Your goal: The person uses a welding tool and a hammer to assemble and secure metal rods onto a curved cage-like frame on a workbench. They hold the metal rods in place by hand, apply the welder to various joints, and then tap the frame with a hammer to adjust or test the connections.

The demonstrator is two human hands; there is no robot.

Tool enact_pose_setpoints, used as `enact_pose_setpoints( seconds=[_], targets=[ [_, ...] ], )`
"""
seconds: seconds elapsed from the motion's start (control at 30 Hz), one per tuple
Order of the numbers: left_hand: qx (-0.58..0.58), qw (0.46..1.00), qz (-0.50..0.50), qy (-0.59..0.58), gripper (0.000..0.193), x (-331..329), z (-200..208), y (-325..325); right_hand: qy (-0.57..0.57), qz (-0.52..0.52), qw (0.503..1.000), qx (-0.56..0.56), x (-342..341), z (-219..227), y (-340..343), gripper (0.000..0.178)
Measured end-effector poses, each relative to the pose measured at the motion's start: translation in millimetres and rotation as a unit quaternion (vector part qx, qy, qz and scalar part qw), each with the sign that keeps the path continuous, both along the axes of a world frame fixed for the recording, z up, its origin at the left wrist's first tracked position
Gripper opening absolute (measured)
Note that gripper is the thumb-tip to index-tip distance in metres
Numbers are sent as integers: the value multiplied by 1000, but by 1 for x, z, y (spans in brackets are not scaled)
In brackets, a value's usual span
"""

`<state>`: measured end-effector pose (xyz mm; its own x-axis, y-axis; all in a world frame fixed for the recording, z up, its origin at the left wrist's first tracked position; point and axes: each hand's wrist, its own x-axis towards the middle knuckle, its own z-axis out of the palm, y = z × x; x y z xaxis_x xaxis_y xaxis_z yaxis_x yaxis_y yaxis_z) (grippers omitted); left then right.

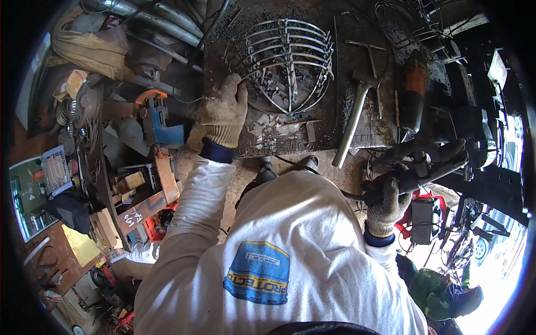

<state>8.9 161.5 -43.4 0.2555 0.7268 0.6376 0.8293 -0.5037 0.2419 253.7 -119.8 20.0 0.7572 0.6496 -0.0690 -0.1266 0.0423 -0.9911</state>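
On the dark work table stands a round metal cage (287, 58) made of bent rods, with several curved bars across it. My left hand (225, 109), in a tan knitted glove, is at the cage's left edge, its fingers closed on the rim rod. Off the table's right corner, my gloved right hand (387, 202) is wrapped round a long black tool (427, 172). A black cable (350, 196) runs to the tool's near end. The tool's exact kind is not clear, and its far end blends into dark things behind.
A hammer (354, 120) with a pale handle lies right of the cage. Beside it is an orange and black angle grinder (414, 92). A blue clamp-like tool (162, 125) stands on the left, near cluttered shelves. Metal pipes (162, 19) lie at the back left.
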Motion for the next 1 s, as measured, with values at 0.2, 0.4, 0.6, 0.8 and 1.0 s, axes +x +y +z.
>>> enact_pose_setpoints(
  seconds=[0.2, 0.4, 0.6, 0.8, 1.0],
  targets=[
    [4, 1000, -11, 12, 17, 1, 7, 3, 10, -19, 1000, 4, -1, 1, 1, 46],
    [-34, 999, 4, -19, 20, -3, 18, -9, 41, -18, 999, 17, 1, -1, 0, 47],
    [49, 992, -88, -76, 22, -7, 46, -17, 24, -1, 1000, 13, 3, 3, -1, 48],
    [19, 990, -119, -67, 24, -4, 54, -23, 18, -1, 999, 31, 0, 3, -3, 45],
    [-14, 983, -178, -52, 19, 1, 55, -41, -40, -12, 999, 4, 0, -9, -9, 43]
  ],
)
